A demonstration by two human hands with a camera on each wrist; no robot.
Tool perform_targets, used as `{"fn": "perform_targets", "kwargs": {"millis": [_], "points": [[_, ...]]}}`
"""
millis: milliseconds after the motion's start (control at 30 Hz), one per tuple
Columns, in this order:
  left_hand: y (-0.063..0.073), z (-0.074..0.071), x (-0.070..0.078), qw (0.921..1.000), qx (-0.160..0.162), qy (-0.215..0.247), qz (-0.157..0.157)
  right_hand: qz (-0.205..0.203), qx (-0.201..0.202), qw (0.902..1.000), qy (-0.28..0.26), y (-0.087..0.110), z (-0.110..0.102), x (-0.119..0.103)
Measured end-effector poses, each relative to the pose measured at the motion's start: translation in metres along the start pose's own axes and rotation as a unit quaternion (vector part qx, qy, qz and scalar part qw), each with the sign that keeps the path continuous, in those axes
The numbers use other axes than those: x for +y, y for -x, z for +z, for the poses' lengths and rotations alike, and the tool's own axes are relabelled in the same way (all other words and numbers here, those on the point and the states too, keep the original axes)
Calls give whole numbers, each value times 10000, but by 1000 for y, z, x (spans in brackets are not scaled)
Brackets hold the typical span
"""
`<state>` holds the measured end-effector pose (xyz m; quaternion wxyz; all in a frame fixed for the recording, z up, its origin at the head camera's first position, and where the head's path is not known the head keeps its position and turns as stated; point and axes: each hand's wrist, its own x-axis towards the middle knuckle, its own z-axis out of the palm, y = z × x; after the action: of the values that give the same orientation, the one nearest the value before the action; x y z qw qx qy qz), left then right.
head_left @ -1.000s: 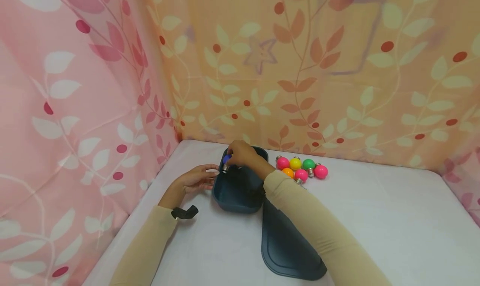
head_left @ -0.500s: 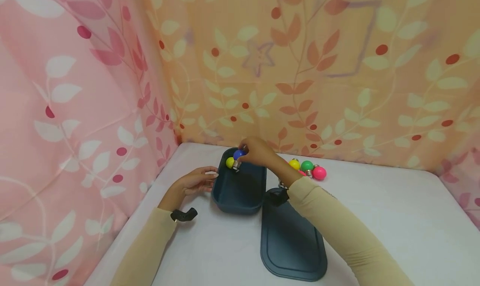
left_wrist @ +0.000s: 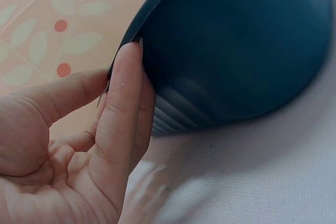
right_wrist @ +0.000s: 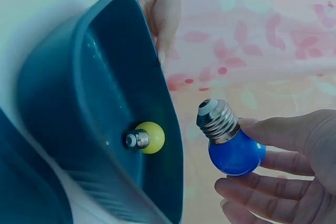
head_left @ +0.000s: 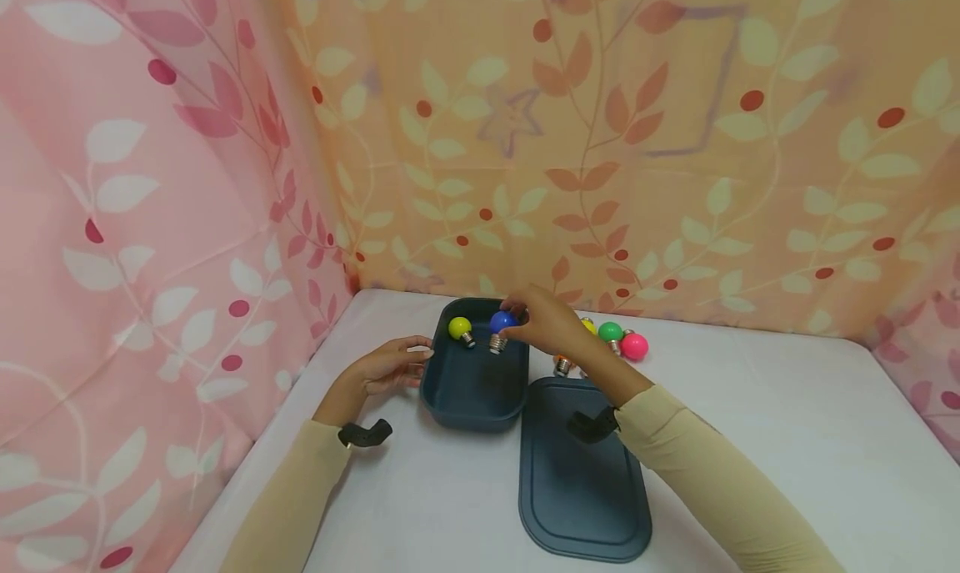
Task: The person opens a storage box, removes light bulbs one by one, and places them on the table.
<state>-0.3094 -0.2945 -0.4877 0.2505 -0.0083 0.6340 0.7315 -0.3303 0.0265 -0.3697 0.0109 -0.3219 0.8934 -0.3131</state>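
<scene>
My right hand (head_left: 551, 319) holds a blue light bulb (right_wrist: 236, 153) between thumb and fingers, its silver screw base pointing away from the palm. In the head view the bulb overlaps the right side of a deep dark blue box (head_left: 480, 394). One yellow light bulb (right_wrist: 152, 137) lies inside this box, toward its far left corner. On the left side my left hand (head_left: 386, 364) has its thumb and fingertips at the box's rim, fingers along the outer wall in the left wrist view.
A matching flat lid (head_left: 585, 498) lies on the white cloth in front of the box's right corner. Several loose bulbs, including a green bulb (head_left: 610, 331) and a pink bulb (head_left: 634, 347), lie behind the right forearm. Patterned curtains (head_left: 675, 189) enclose the table.
My right hand has moved right with the blue bulb, from the far left corner of the box to its right side, uncovering the yellow bulb. The left hand stays at the rim.
</scene>
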Motion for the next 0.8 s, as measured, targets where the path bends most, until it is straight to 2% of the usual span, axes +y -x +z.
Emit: {"fn": "perform_targets", "kwargs": {"millis": [233,467,800], "points": [[0,-1,-1,10000,-38,-83,25,374,247,9968,-660,27,-6,14],[0,-2,0,9999,26,-131,21,145,477,9956,-788,50,-9,25],[-2,-2,-3,9999,-60,-144,72,227,791,9931,-834,81,-17,30]]}}
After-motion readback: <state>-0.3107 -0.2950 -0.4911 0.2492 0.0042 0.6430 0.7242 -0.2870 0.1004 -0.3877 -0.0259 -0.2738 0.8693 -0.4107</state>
